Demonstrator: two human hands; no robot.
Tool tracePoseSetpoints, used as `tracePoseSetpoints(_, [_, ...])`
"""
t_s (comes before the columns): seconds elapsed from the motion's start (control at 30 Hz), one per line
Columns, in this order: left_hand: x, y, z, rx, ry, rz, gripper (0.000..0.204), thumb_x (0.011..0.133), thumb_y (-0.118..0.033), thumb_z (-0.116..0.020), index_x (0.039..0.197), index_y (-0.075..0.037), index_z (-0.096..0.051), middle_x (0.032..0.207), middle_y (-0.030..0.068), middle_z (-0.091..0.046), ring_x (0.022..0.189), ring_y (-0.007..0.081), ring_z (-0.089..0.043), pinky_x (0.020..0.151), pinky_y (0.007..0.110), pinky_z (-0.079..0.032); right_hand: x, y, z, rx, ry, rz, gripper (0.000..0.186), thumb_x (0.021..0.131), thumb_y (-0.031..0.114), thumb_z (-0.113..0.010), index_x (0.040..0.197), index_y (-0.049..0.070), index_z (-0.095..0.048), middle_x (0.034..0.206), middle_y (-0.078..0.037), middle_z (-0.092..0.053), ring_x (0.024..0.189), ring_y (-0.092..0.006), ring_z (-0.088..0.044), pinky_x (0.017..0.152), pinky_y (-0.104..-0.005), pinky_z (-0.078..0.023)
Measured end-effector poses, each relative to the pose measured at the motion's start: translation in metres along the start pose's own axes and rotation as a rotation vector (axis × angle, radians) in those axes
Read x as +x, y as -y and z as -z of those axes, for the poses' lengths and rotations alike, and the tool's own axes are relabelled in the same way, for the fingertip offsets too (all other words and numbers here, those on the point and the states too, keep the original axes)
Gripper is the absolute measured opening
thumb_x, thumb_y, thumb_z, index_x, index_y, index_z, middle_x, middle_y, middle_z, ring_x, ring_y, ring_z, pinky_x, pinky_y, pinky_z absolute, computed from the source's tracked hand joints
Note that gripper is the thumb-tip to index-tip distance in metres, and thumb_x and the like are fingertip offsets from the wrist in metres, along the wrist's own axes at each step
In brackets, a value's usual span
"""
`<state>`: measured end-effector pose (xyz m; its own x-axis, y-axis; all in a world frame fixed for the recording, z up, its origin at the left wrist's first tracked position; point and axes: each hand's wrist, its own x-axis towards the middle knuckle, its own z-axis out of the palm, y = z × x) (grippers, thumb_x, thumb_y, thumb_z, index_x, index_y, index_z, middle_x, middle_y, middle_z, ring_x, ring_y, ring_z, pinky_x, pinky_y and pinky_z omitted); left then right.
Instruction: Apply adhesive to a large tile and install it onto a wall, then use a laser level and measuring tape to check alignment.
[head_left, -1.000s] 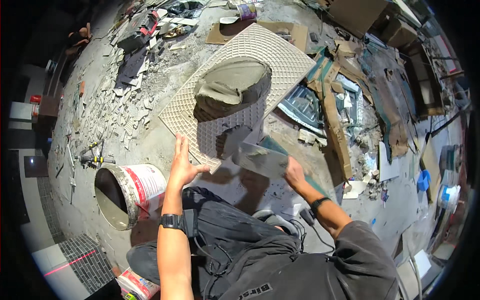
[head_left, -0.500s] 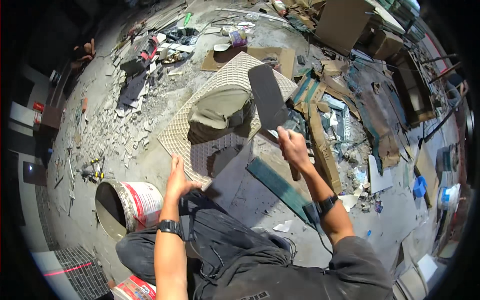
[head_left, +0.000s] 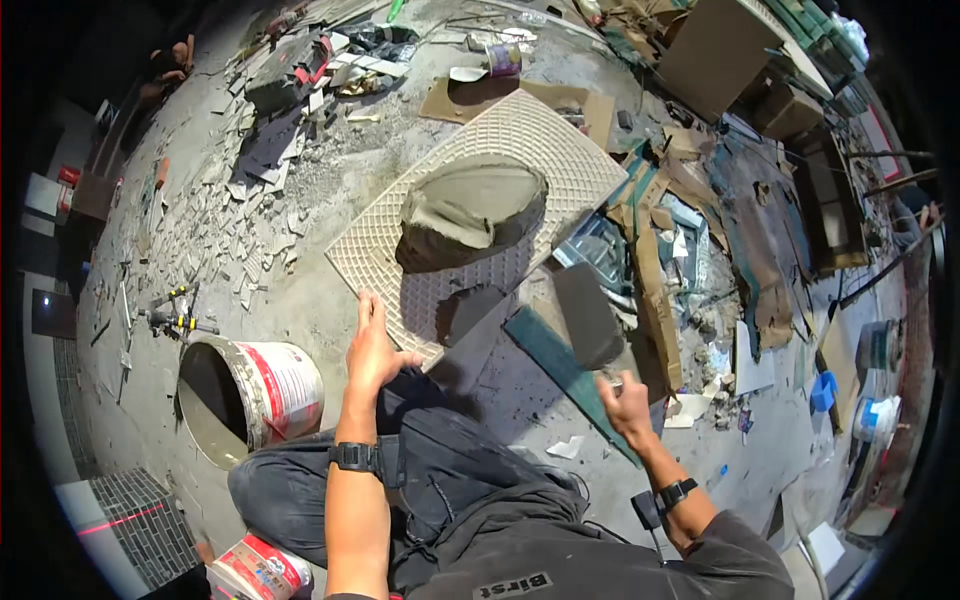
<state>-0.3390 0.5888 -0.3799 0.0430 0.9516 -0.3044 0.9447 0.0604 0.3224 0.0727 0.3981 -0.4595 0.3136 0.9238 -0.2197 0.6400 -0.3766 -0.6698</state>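
A large cream tile (head_left: 470,282) lies tilted toward me with its ridged, grid-patterned back facing up. On its middle sits a thick heap of wet grey mortar (head_left: 478,205), smooth on top and ragged along its near side. My left hand (head_left: 372,350) rests at the tile's near left edge, fingers stretched out and thumb spread toward the near corner. Closed round the handle of a trowel, my right hand (head_left: 628,408) is held to the right of the tile. The trowel's flat, dark rectangular blade (head_left: 588,318) points away from me, apart from the mortar.
A white and red bucket (head_left: 280,395) stands beside my left knee, with another printed container (head_left: 262,570) nearer me. A green strip (head_left: 565,375) lies under the trowel. Broken tile pieces (head_left: 240,225) litter the left floor; torn cardboard (head_left: 655,310) lies at right.
My right hand has drawn the trowel away from the mortar, down and to the right. My left hand stays at the tile's edge. The whole view has shifted slightly.
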Motion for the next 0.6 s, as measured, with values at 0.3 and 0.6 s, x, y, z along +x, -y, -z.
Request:
tracePoseSetpoints(0.3, [-0.007,-0.009,0.009,-0.055,0.033,0.038,0.134,0.052,-0.024,-0.1,0.16,0.002,-0.025,0.171,0.02,-0.013,0.15,0.0365,-0.037,0.113,0.043,-0.045,0.009,0.114,-0.049,-0.432,0.049,0.381,0.031,0.097,0.033,-0.063,0.084,0.005,-0.057,0.071,-0.02,-0.064,0.061,-0.0384,-0.069,0.052,-0.0484,-0.055])
tracePoseSetpoints(0.6, [-0.008,0.007,0.002,-0.205,0.018,-0.031,0.124,0.061,-0.024,-0.096,0.158,0.005,-0.026,0.17,0.0242,-0.012,0.152,0.0391,-0.03,0.119,0.044,-0.038,0.153,0.042,0.069,-0.499,-0.343,-0.067,0.045,0.096,0.042,-0.061,0.092,-0.002,-0.065,0.081,-0.03,-0.069,0.076,-0.0499,-0.069,0.07,-0.0582,-0.055])
